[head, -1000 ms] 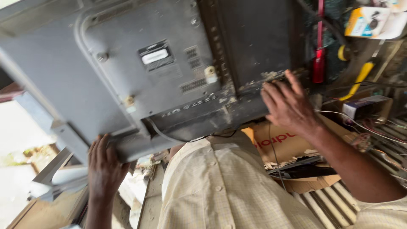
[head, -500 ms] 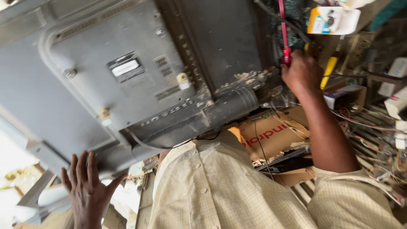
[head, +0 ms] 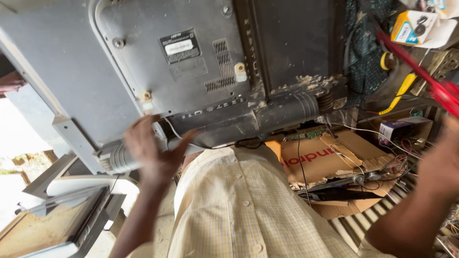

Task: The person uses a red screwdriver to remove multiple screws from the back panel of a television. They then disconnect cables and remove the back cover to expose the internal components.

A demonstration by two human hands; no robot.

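Television (head: 158, 71), grey back panel toward the camera, fills the upper left and centre of the frame, tilted so its lower edge runs down to the left. Left hand (head: 153, 150), at lower left centre, has its fingers spread wide and curled against the ribbed roll (head: 258, 119) along that lower edge, seemingly to steady the set from below. Right hand (head: 442, 165), blurred at the right edge, looks closed round the handle of a red screwdriver (head: 411, 62) that slants up toward the upper right; how tight the grip is I cannot tell. A torn cardboard box (head: 325, 162) with wires lies below the set at centre right. A yellow cable (head: 399, 93) and a small box (head: 406, 128) crowd the right side.
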